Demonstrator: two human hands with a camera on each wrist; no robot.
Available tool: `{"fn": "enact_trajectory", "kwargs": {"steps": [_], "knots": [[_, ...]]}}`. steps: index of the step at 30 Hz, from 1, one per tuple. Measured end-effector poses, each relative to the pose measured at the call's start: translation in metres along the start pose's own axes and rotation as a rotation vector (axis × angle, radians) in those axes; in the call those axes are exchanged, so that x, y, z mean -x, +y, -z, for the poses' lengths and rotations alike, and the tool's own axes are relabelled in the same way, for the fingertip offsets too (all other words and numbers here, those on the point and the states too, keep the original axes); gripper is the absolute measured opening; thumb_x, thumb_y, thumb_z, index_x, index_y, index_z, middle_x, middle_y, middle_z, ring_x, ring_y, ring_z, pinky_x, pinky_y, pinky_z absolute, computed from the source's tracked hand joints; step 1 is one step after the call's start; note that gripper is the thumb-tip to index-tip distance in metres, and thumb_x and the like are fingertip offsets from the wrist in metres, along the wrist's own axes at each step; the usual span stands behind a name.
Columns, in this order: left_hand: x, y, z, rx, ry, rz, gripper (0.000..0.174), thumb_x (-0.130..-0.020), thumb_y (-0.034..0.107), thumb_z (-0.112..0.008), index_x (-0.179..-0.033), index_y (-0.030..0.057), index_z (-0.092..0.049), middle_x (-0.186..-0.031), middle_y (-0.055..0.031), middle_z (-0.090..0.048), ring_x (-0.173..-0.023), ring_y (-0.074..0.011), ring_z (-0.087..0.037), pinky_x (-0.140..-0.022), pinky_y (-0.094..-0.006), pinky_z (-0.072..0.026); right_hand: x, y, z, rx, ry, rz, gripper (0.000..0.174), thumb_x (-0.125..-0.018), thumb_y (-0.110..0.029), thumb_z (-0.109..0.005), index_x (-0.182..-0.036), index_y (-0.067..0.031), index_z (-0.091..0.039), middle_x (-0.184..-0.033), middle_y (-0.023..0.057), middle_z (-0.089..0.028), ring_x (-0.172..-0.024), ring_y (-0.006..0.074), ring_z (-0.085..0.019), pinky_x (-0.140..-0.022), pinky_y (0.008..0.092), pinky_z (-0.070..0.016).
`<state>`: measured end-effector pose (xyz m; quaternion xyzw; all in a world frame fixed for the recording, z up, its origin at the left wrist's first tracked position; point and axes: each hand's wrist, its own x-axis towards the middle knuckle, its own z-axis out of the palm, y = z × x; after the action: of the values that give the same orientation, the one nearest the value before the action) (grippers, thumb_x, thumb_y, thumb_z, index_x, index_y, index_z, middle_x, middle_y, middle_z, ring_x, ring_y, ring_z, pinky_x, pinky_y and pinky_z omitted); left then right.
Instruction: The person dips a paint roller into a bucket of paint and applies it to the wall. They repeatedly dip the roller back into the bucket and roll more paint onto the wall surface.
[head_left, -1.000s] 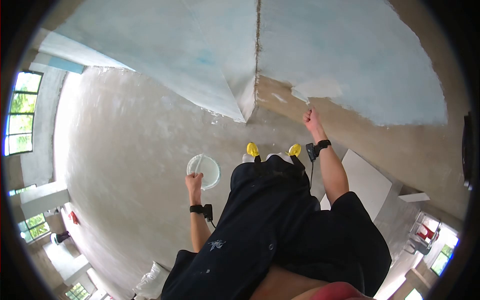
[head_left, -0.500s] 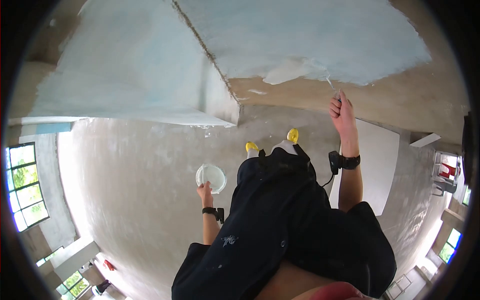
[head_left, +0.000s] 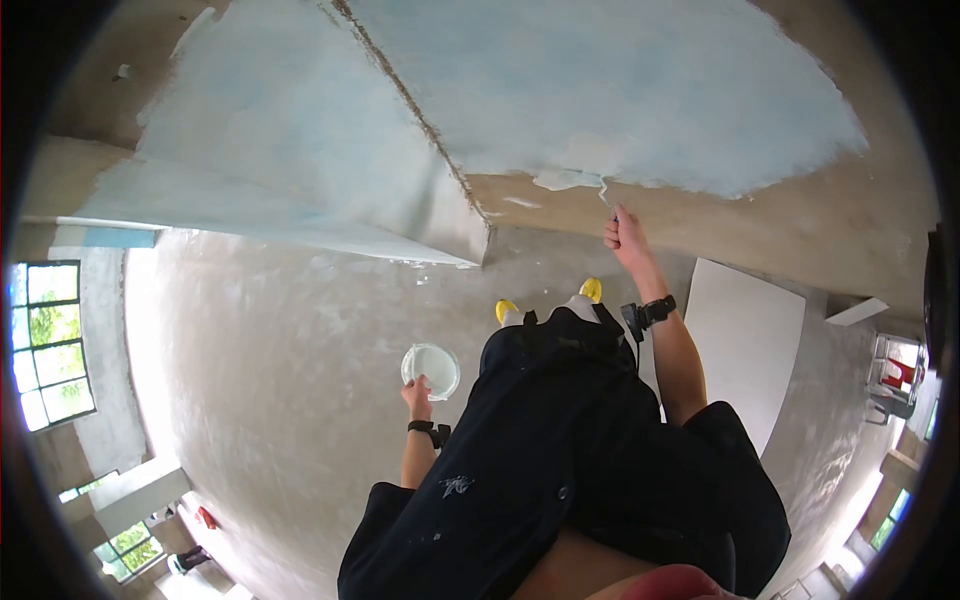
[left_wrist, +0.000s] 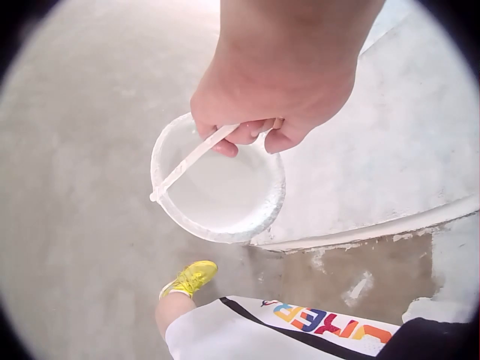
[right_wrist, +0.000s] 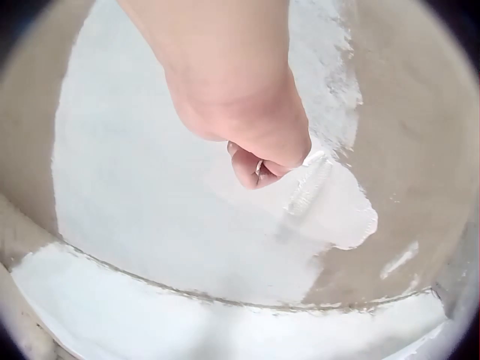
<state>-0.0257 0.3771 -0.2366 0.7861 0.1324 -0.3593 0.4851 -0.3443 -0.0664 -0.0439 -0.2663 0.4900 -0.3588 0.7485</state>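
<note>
My left hand (head_left: 418,398) (left_wrist: 274,105) grips the pale strap handle (left_wrist: 187,161) of a round white bucket (head_left: 440,364) (left_wrist: 217,237), its fingers curled round the strap. Pale contents show inside. Out to the right, my right hand (head_left: 626,238) (right_wrist: 247,127) holds the grip of a thin tool (head_left: 604,190), mostly hidden by the fist. The tool's whitish end (right_wrist: 309,187) lies at a fresh white patch (right_wrist: 343,214) on the wall, where the pale blue-white coat (head_left: 640,100) meets bare brown surface (head_left: 700,205).
A rough brown seam (head_left: 405,100) marks the corner between two coated walls. Below my right arm lies a large white board (head_left: 745,330). Yellow shoes (head_left: 591,290) stand on the grey floor (head_left: 290,360) near the wall. Windows (head_left: 55,340) are at the far left.
The head view has swung round. My right hand went right along the coat's lower edge, then back left, and the white patch there has changed shape. My left hand still holds the bucket.
</note>
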Motion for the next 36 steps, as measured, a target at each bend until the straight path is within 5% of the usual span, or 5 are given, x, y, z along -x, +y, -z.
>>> {"fn": "enact_trajectory", "kwargs": {"steps": [7,9,12,21,36], "knots": [[0.005,-0.016,0.001,0.017,0.048,0.049,0.008,-0.067,0.005,-0.061,-0.070,0.0025,-0.054,-0.060,-0.0013,-0.048,-0.047,-0.0121,-0.043,-0.043,-0.0276,-0.0353,0.001,0.012,0.021,0.450,0.044,0.011,0.036,-0.090,-0.035,-0.046,-0.065,-0.0081,-0.042,-0.047,-0.0004,-0.036,-0.042,0.0104,-0.040,-0.038,0.0259,-0.0281],[0.005,-0.020,0.002,0.031,0.059,0.075,0.008,-0.068,0.005,-0.061,-0.070,0.0025,-0.055,-0.060,-0.0013,-0.048,-0.047,-0.0121,-0.043,-0.043,-0.0277,-0.0353,0.012,0.010,0.031,1.243,0.221,0.652,0.035,-0.089,-0.028,-0.048,-0.068,0.0005,-0.049,-0.047,0.0138,-0.045,-0.041,0.0257,-0.047,-0.041,0.0364,-0.0359],[0.003,-0.027,0.004,0.038,0.072,0.089,0.008,-0.068,0.006,-0.061,-0.072,0.0018,-0.056,-0.060,-0.0011,-0.048,-0.048,-0.0121,-0.043,-0.043,-0.0278,-0.0356,0.026,-0.008,0.035,1.331,0.172,0.823,0.027,-0.085,-0.022,-0.052,-0.076,0.0036,-0.054,-0.055,0.0235,-0.050,-0.051,0.0385,-0.052,-0.050,0.0430,-0.0410],[0.005,-0.042,0.002,-0.002,0.142,0.159,0.013,-0.067,0.006,-0.061,-0.078,-0.0007,-0.058,-0.067,-0.0032,-0.053,-0.053,-0.0138,-0.046,-0.047,-0.0279,-0.0382,-0.003,-0.018,0.041,1.888,0.276,0.799,0.024,-0.088,-0.021,-0.047,-0.073,-0.0038,-0.051,-0.057,0.0187,-0.056,-0.056,0.0370,-0.057,-0.052,0.0452,-0.0461],[-0.003,-0.062,0.005,0.033,0.128,0.124,0.012,-0.069,0.008,-0.062,-0.075,-0.0019,-0.061,-0.064,-0.0030,-0.054,-0.052,-0.0126,-0.047,-0.046,-0.0277,-0.0383,-0.067,0.048,-0.055,1.174,-0.191,0.692,0.031,-0.090,-0.023,-0.047,-0.069,-0.0013,-0.049,-0.055,0.0134,-0.052,-0.043,0.0237,-0.048,-0.042,0.0317,-0.0363]]}}
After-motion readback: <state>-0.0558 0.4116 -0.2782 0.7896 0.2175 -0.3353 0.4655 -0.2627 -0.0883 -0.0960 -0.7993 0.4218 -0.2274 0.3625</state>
